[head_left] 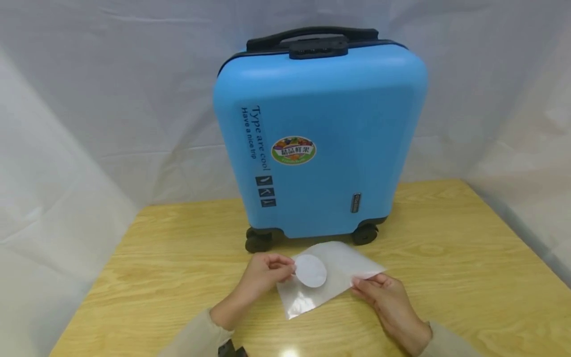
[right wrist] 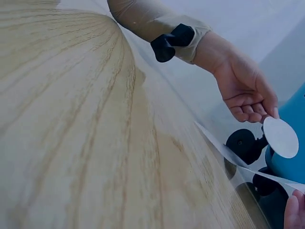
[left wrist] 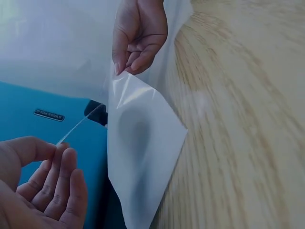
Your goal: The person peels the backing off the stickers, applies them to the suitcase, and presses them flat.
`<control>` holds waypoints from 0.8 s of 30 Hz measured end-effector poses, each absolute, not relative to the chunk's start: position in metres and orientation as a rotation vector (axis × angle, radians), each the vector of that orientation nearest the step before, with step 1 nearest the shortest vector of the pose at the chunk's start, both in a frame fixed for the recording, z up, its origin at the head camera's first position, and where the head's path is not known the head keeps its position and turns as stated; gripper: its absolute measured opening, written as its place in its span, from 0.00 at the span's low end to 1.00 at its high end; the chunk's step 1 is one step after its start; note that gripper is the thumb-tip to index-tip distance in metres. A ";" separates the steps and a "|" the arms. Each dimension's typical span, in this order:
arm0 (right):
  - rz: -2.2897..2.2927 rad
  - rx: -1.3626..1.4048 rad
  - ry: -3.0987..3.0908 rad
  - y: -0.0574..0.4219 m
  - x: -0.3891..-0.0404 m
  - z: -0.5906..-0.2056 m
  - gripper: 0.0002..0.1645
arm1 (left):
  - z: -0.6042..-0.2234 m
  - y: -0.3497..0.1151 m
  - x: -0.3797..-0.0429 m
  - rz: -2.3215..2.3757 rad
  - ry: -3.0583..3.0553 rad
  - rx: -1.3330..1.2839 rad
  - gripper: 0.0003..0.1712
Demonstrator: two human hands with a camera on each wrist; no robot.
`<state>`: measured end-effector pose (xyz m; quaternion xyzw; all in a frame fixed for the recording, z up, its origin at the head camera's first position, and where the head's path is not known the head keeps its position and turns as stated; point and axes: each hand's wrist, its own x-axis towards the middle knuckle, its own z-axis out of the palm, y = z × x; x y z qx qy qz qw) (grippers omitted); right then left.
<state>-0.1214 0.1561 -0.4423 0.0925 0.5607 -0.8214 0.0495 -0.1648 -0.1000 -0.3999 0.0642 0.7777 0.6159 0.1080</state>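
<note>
A round white sticker (head_left: 312,271) is pinched at its edge between the thumb and fingers of my left hand (head_left: 266,273). In the left wrist view the sticker shows edge-on as a thin line (left wrist: 78,125), apart from the sheet. My right hand (head_left: 387,300) pinches a glossy, translucent backing sheet (head_left: 343,258) by its right corner. Behind both hands stands a blue suitcase (head_left: 334,129), upright on black wheels. An oval fruit sticker (head_left: 293,150) is on its front. Only a few fingers of the right hand (right wrist: 296,210) show in the right wrist view.
The suitcase stands on a wooden table (head_left: 178,267), whose back edge meets a white cloth backdrop (head_left: 134,99). One front wheel (head_left: 365,234) is close behind the sheet. A black wrist device (right wrist: 172,42) is strapped at the left sleeve.
</note>
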 end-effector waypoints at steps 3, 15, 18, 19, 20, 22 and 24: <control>-2.473 0.233 1.721 0.159 -0.120 -0.442 0.07 | -0.398 -0.097 -0.165 1.826 2.274 0.219 0.11; -2.291 0.130 1.870 0.170 -0.117 -0.440 0.05 | -0.398 -0.091 -0.167 1.825 2.254 0.281 0.11; -2.297 0.116 1.907 0.171 -0.115 -0.439 0.04 | -0.399 -0.090 -0.168 1.824 2.251 0.269 0.10; -2.300 0.111 1.921 0.171 -0.115 -0.438 0.03 | -0.399 -0.091 -0.167 1.823 2.252 0.263 0.09; -2.303 0.108 1.936 0.171 -0.114 -0.438 0.02 | -0.398 -0.091 -0.167 1.820 2.255 0.262 0.09; -2.290 0.102 1.993 0.171 -0.114 -0.436 0.02 | -0.398 -0.091 -0.167 1.818 2.257 0.262 0.09; -2.271 0.123 2.055 0.171 -0.113 -0.434 0.05 | -0.397 -0.090 -0.167 1.816 2.259 0.268 0.09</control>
